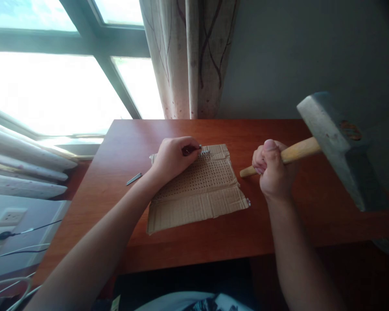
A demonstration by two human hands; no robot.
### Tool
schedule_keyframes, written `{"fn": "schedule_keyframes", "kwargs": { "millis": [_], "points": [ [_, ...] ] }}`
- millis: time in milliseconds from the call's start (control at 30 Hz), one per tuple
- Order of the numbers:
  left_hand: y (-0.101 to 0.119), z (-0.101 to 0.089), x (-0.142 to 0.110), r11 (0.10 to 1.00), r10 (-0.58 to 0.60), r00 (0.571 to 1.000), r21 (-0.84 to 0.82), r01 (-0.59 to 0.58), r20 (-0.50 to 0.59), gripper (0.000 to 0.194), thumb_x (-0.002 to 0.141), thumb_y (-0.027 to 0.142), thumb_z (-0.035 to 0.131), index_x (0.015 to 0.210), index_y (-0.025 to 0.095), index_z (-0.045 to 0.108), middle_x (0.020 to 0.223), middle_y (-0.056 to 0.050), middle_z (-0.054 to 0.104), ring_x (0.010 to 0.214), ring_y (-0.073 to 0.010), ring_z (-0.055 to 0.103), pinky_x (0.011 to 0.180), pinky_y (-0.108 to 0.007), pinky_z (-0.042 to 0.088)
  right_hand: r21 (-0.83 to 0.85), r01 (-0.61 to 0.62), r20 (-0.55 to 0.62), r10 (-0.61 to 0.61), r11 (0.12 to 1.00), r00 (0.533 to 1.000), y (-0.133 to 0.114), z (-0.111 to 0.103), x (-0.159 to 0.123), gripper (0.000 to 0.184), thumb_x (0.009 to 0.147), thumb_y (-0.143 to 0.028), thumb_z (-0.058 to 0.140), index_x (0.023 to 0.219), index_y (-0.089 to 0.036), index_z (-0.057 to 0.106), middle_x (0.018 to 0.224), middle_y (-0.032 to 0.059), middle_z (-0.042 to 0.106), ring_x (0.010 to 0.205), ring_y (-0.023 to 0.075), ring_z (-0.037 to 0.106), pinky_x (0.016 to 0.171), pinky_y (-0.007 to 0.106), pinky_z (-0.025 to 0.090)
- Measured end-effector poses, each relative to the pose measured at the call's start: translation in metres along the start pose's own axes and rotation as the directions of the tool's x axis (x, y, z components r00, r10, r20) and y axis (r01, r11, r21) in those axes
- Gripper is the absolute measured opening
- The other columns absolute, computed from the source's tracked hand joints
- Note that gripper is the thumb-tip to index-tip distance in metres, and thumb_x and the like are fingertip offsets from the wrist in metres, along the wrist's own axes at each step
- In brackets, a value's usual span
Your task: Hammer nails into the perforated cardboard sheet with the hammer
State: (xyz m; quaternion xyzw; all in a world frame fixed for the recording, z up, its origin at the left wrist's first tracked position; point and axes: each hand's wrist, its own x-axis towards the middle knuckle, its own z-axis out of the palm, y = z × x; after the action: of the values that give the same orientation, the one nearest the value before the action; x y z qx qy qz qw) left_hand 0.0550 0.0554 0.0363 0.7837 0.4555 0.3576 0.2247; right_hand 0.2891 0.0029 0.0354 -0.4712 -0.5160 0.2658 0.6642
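Note:
My right hand (274,166) is wrapped round the wooden handle of a large hammer (333,138), its grey head raised over the right side of the table. My left hand (178,155) rests at the far part of a cardboard sheet (194,211) covered with rows of small holes. Thumb and forefinger pinch a small metal nail (200,147) upright at the board; its lower part is hidden. Just right of the fingertips, several nails (206,152) stand in a short row in the cardboard. A few loose nails (134,179) lie on the table left of my forearm.
The reddish-brown wooden table (259,229) stands against a wall and a patterned curtain (194,65). A bright window (52,86) is at the left. Below it are a wall socket (6,224) and several cables beside the table's left edge.

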Motion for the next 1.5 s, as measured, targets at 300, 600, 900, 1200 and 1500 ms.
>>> {"fn": "schedule_keyframes", "kwargs": {
  "millis": [300,600,900,1200,1500],
  "points": [
    [-0.002,0.000,0.002,1.000,-0.012,1.000,0.018,0.012,0.008,0.009,0.080,0.023,0.067,0.082,0.018,0.075,0.076,-0.002,0.075,0.064,-0.0137,0.065,0.062,-0.025,0.049,-0.269,-0.159,0.392,0.259,0.950,0.883,-0.012,-0.012,0.019,0.049,0.092,-0.058,0.059,0.064,-0.023,0.038,0.055,-0.0054,0.036,0.047,0.0090,0.032,0.044,0.027,0.024],
    [-0.003,0.001,0.002,1.000,-0.002,1.000,-0.002,0.002,0.027,0.013,0.081,0.023,0.064,0.084,0.018,0.075,0.078,-0.003,0.075,0.066,-0.0137,0.065,0.064,-0.025,0.051,-0.607,0.213,0.558,0.220,0.765,0.800,-0.031,-0.010,0.030,0.046,0.096,-0.057,0.051,0.067,-0.022,0.044,0.057,-0.0041,0.040,0.052,0.0113,0.036,0.051,0.028,0.024],
    [-0.004,0.003,0.002,1.000,0.003,1.000,-0.005,-0.003,0.022,0.013,0.081,0.023,0.063,0.084,0.018,0.075,0.077,-0.002,0.074,0.066,-0.0137,0.065,0.064,-0.025,0.050,-0.658,0.409,0.608,0.125,0.633,0.784,-0.070,0.007,0.040,0.043,0.096,-0.049,0.051,0.065,-0.024,0.036,0.050,-0.0034,0.038,0.047,0.0129,0.033,0.053,0.032,0.020],
    [-0.005,0.004,0.002,1.000,0.006,1.000,0.016,-0.006,0.023,0.012,0.081,0.023,0.065,0.084,0.019,0.076,0.078,-0.003,0.075,0.067,-0.0144,0.066,0.064,-0.025,0.050,-0.687,0.395,0.590,0.151,0.610,0.793,-0.067,0.008,0.036,0.040,0.096,-0.046,0.053,0.066,-0.023,0.037,0.051,-0.0033,0.040,0.047,0.0127,0.034,0.055,0.033,0.018],
    [-0.003,0.002,0.002,0.999,0.001,1.000,0.033,-0.001,0.027,0.012,0.081,0.024,0.065,0.084,0.019,0.076,0.078,-0.003,0.076,0.067,-0.0151,0.067,0.064,-0.026,0.051,-0.739,0.415,0.591,0.213,0.531,0.778,-0.061,0.007,0.035,0.037,0.097,-0.046,0.051,0.070,-0.023,0.042,0.053,-0.0026,0.043,0.049,0.0140,0.039,0.054,0.032,0.021]
  ]
}}
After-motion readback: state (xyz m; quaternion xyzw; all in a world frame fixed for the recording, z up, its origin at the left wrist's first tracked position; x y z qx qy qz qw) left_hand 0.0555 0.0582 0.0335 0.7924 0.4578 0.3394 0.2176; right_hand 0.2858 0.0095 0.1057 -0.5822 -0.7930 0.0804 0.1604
